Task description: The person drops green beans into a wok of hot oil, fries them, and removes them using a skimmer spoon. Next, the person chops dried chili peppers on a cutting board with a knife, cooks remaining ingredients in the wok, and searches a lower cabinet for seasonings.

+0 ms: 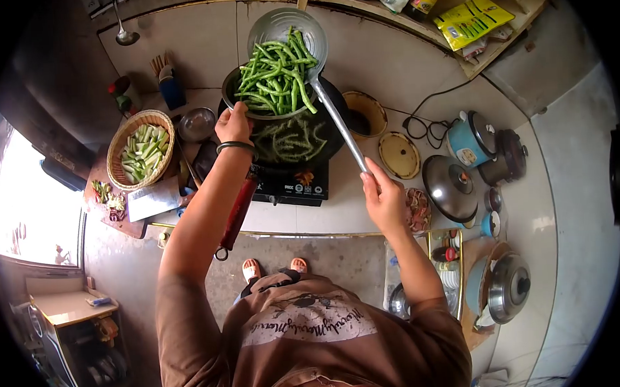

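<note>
Green beans (273, 75) fill a metal bowl (230, 88) held above a dark wok (335, 134). My left hand (234, 124) is closed on the near rim of the bowl. My right hand (383, 194) grips the long handle of a metal strainer ladle (314, 33), whose round head is at the far side of the bowl, with beans resting partly on it. More beans (287, 140) lie in the wok, which stands on a black cooktop (303, 187). The wok's red handle (241, 213) points toward my body, below my left forearm.
To the left are a basket of cut vegetables (145, 153), a cleaver (153, 201) and a cutting board (137, 229). On the right stand a steel lid (450, 187), a blue rice cooker (464, 144) and a bowl of meat (417, 210). A shelf (473, 68) overhangs the back right.
</note>
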`<state>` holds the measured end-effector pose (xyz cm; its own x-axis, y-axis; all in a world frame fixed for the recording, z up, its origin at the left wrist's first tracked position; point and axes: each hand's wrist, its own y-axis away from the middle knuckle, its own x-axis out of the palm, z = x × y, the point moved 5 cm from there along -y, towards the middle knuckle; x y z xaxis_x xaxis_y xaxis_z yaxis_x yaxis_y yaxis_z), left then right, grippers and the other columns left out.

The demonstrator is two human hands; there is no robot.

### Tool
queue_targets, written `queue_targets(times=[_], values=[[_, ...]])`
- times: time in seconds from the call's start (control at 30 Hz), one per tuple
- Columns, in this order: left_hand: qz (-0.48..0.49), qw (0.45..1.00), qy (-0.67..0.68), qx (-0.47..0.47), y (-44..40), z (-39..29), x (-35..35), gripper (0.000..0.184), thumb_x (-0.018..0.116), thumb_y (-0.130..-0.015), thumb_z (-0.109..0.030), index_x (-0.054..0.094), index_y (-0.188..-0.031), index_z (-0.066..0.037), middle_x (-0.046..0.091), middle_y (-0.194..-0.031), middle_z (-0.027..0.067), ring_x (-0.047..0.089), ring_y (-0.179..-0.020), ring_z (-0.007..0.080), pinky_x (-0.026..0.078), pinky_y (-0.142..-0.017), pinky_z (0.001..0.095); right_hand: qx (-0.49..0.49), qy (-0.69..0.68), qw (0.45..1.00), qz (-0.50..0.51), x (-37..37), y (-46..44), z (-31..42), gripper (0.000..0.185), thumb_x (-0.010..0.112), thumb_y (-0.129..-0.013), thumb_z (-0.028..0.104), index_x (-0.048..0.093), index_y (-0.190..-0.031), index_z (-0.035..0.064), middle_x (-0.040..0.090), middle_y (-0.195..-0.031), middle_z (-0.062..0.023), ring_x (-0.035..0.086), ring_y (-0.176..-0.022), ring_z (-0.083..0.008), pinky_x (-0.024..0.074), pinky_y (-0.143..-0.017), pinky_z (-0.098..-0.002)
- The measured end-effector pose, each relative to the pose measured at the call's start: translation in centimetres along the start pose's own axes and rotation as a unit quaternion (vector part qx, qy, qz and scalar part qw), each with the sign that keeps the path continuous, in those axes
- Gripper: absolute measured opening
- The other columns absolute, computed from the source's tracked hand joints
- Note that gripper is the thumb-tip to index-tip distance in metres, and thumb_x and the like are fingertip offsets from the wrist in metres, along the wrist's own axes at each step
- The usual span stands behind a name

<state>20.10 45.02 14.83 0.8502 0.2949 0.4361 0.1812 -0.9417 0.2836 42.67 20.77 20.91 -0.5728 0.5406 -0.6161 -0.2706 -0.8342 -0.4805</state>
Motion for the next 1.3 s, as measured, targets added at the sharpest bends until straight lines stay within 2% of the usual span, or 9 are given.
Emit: queue_targets(times=[0.17,0.27,0.37,0.57,0.67,0.87,1.1,1.23,1.3], values=[[0.013,0.999,0.042,-0.027,0.5,-0.2,0.2,0.011,0.062,-0.076,-0.011,0.055,-0.069,-0.006,0.049,-0.059,-0.0022,0.043,-0.045,0.0081,0.035,-0.042,0.0226,-0.070,0.090,0.992,-0.054,-0.6,-0.7,0.7,0.027,0.061,-0.086,0.005,0.062,-0.113,-0.0015,0.068,-0.081,-0.0191,0.069,-0.070,-0.0270,0.0516,-0.061,-0.0309],[0.032,0.998,0.049,-0.036,0.4,-0.5,0.2,0.013,0.061,-0.076,-0.011,0.053,-0.066,-0.007,0.048,-0.057,-0.0018,0.043,-0.044,0.0091,0.033,-0.040,0.0228,-0.111,0.107,0.985,-0.081,-0.5,-0.7,-0.1,0.031,0.063,-0.084,0.006,0.061,-0.115,0.0008,0.068,-0.077,-0.0149,0.065,-0.060,-0.0260,0.0496,-0.052,-0.0324],[0.041,0.997,0.043,-0.041,-0.1,-0.4,0.4,0.016,0.061,-0.076,-0.010,0.050,-0.063,-0.009,0.047,-0.055,-0.0013,0.042,-0.042,0.0099,0.031,-0.039,0.0228,-0.168,0.169,0.966,-0.099,-0.5,-0.4,-0.2,0.035,0.064,-0.083,0.006,0.061,-0.118,0.0044,0.066,-0.075,-0.0117,0.063,-0.057,-0.0250,0.0486,-0.051,-0.0335],[0.024,0.998,0.049,-0.030,0.0,0.0,1.4,0.020,0.061,-0.075,-0.010,0.048,-0.060,-0.009,0.045,-0.053,-0.0011,0.040,-0.041,0.0099,0.029,-0.038,0.0233,-0.183,0.222,0.951,-0.115,-2.0,-0.7,0.2,0.043,0.067,-0.080,0.006,0.061,-0.122,0.0147,0.057,-0.067,-0.0046,0.056,-0.054,-0.0231,0.0442,-0.049,-0.0346],[0.017,0.998,0.053,-0.020,-0.3,-0.1,1.3,0.020,0.061,-0.075,-0.010,0.047,-0.060,-0.010,0.044,-0.053,-0.0017,0.039,-0.042,0.0093,0.029,-0.038,0.0231,-0.154,0.228,0.956,-0.098,-2.3,-0.6,0.1,0.041,0.067,-0.080,0.004,0.063,-0.119,0.0134,0.065,-0.076,-0.0086,0.062,-0.063,-0.0270,0.0489,-0.056,-0.0355],[-0.012,0.999,0.036,-0.015,-0.4,-0.7,1.3,0.022,0.063,-0.074,-0.011,0.048,-0.059,-0.010,0.043,-0.052,-0.0031,0.041,-0.042,0.0088,0.031,-0.039,0.0226,-0.225,0.273,0.934,-0.055,-4.0,-0.7,0.6,0.045,0.068,-0.077,0.006,0.063,-0.120,0.0182,0.051,-0.063,-0.0025,0.052,-0.055,-0.0218,0.0429,-0.052,-0.0352],[0.016,0.999,0.037,-0.013,-1.8,0.3,1.1,0.022,0.064,-0.075,-0.012,0.048,-0.059,-0.011,0.040,-0.051,-0.0034,0.038,-0.040,0.0081,0.028,-0.036,0.0222,-0.227,0.199,0.953,-0.013,-6.9,-3.2,0.4,0.044,0.068,-0.076,0.006,0.064,-0.119,0.0183,0.052,-0.062,-0.0045,0.052,-0.054,-0.0241,0.0423,-0.051,-0.0356],[0.022,0.999,0.020,-0.024,-1.2,0.4,1.2,0.021,0.063,-0.075,-0.011,0.048,-0.060,-0.011,0.039,-0.052,-0.0035,0.037,-0.039,0.0083,0.026,-0.035,0.0228,-0.243,0.228,0.943,-0.001,-8.4,-4.3,0.0,0.043,0.069,-0.076,0.007,0.065,-0.117,0.0190,0.051,-0.060,-0.0046,0.052,-0.053,-0.0243,0.0425,-0.050,-0.0354],[0.023,0.999,0.024,-0.030,-0.9,0.8,1.6,0.020,0.063,-0.075,-0.010,0.048,-0.060,-0.010,0.039,-0.052,-0.0036,0.037,-0.039,0.0084,0.025,-0.035,0.0229,-0.210,0.195,0.958,-0.010,-8.5,-4.5,-1.1,0.040,0.067,-0.079,0.007,0.065,-0.117,0.0179,0.060,-0.068,-0.0050,0.058,-0.059,-0.0235,0.0457,-0.053,-0.0338]])
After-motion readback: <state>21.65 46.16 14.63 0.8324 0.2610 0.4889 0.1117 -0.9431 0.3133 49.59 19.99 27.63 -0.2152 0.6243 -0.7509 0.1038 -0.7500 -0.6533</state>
